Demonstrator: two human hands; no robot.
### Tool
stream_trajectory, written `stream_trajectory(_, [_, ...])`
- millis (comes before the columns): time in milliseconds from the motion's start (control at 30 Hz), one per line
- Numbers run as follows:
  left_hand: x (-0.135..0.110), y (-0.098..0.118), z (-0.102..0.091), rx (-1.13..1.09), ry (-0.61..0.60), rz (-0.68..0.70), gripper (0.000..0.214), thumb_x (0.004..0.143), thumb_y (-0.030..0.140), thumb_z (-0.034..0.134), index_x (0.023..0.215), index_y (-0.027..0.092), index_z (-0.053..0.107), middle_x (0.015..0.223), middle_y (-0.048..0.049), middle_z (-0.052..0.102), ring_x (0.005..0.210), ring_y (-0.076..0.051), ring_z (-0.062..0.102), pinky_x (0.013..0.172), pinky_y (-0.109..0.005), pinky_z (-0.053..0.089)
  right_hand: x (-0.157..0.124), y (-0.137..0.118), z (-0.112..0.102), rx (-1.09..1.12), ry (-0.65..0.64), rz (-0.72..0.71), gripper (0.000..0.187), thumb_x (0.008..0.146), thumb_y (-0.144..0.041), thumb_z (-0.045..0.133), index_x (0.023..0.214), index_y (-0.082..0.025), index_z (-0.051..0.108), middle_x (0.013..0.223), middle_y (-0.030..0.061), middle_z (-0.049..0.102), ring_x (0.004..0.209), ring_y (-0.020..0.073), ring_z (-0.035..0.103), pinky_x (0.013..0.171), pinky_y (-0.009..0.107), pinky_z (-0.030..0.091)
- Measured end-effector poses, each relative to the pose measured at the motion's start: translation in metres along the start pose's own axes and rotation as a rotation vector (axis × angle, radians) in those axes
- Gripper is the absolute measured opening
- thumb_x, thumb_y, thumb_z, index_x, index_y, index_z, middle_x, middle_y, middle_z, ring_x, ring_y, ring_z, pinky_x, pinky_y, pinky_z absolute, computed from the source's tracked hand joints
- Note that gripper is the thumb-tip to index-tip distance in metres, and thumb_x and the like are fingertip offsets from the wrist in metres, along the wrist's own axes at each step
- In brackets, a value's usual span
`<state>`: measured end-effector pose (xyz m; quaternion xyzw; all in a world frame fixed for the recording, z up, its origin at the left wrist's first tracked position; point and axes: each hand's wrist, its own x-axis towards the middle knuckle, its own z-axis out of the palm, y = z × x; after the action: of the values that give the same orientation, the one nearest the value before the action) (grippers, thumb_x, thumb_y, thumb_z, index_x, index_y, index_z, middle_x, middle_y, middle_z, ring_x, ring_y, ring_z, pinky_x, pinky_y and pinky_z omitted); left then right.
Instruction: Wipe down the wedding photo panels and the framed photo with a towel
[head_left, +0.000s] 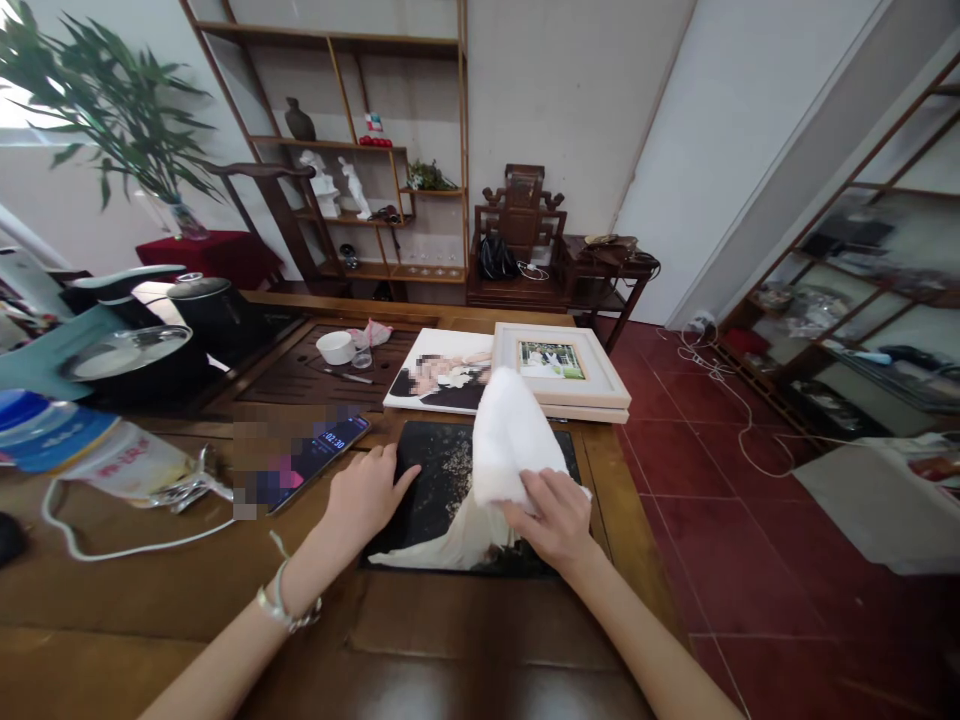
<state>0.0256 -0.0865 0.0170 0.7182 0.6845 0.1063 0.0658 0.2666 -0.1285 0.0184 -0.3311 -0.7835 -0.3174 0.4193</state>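
Note:
My right hand [553, 515] grips a folded white cloth [514, 435], lifted at its far end over a dark photo panel [420, 500]. A pale, spreading gown shows on the panel, and the cloth hides part of the picture. At the panel's left edge lies my left hand [371, 492], fingers stretched out and thumb apart, holding nothing. Behind the panel are a white-edged photo print [409, 385] and a light wooden picture frame [611, 390] with a small photo inside, stacked on another frame.
A phone [319, 465] lies left of my left hand, near a white cable [142, 550] and a blue-capped package [120, 450]. Farther back stand a white cup [335, 348] on a tea tray [292, 375] and a black kettle [210, 310]. The wooden table's [645, 600] right edge borders red floor tiles.

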Motion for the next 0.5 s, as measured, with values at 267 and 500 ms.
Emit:
stream_trajectory(267, [-0.115,0.077,-0.001,-1.357,0.08,-0.01,0.034,0.072,0.03,0.069,0.105,0.023,0.066,0.118,-0.0114,0.059,0.104,-0.029,0.059,0.088,-0.037,0.051,-0.01,-0.03,0.0,0.086,0.018,0.115,0.026,0.082,-0.008,0.044,0.06,-0.022,0.038,0.081,0.0037,0.065,0.056,0.0133,0.046,0.052,0.028,0.029])
stream_trajectory(500, [-0.141,0.119,0.042,-1.729,0.378,-0.276,0.04,0.078,0.035,0.065,0.115,0.035,0.051,0.124,-0.0053,0.055,0.109,-0.027,0.059,0.091,-0.042,0.051,-0.021,-0.039,0.001,0.149,0.023,0.165,0.029,0.084,-0.012,0.039,0.058,-0.022,0.033,0.079,0.0036,0.067,0.055,0.0148,0.047,0.052,0.03,0.028])
